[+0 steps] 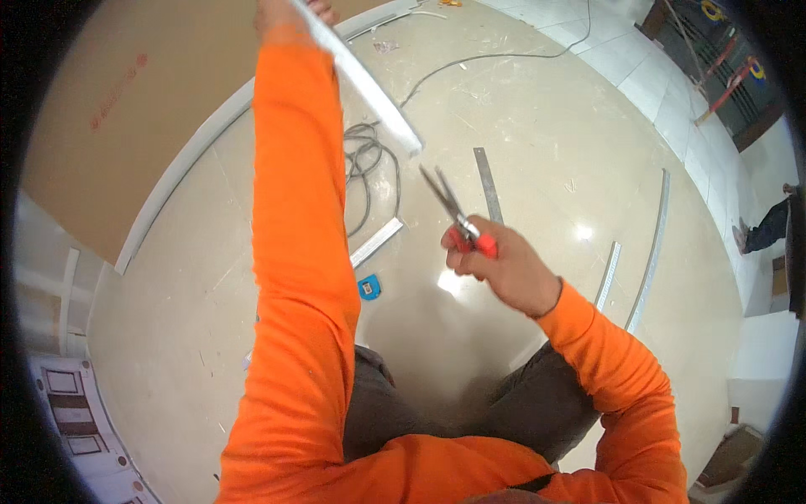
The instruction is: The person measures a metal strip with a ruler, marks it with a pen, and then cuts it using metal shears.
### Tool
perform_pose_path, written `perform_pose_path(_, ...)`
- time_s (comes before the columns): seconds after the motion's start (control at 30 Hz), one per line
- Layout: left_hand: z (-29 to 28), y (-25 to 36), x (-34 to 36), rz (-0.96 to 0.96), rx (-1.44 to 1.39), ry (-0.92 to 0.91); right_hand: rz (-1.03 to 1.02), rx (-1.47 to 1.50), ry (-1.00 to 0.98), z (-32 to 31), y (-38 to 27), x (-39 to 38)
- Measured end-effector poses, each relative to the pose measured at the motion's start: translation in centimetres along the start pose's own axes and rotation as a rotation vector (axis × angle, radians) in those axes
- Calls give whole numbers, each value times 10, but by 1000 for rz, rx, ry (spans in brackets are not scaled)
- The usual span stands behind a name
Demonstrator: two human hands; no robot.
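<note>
My left arm reaches far ahead, and my left hand (273, 15) is wrapped round a long pale trunking-like strip (369, 88), partly cut off by the upper edge of the view. The strip slants down toward the middle, its near end above the floor. Over the floor, right of centre, my right hand (512, 267) grips red-handled snips (453, 210), their blades parted and pointing up toward the strip's near end. A small gap separates the blades from the strip.
Below the strip lie a coiled grey cable (363, 160), a short pale strip (376, 242) and a blue tape measure (369, 287). A steel ruler (487, 183) lies beyond my right hand. Further strips (651, 252) are at the right. A large brown board (168, 101) fills the upper left.
</note>
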State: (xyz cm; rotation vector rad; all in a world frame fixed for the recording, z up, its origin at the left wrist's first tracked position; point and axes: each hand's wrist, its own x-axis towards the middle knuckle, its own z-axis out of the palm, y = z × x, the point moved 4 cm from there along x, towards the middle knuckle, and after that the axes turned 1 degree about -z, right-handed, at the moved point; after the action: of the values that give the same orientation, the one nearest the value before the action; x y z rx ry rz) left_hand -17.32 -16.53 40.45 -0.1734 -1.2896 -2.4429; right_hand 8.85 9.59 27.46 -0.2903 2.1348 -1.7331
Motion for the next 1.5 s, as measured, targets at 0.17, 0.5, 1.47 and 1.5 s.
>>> perform_pose_path(0.17, -2, 7, -11, -67, -275, -370, 20, -75, -14, 10, 4, -15)
perform_pose_path(0.5, 20, 22, -32, 27, -486, -480, 83, 211, -74, 11, -5, -6)
perform_pose_path(1.47, -9, 14, -7, 39, -364, -183, 105, 285, -107, 3, -28, 1)
perform_pose_path(1.5, -9, 15, -7, 37, -366, -183, 132, 266, -90, 1, -28, 0)
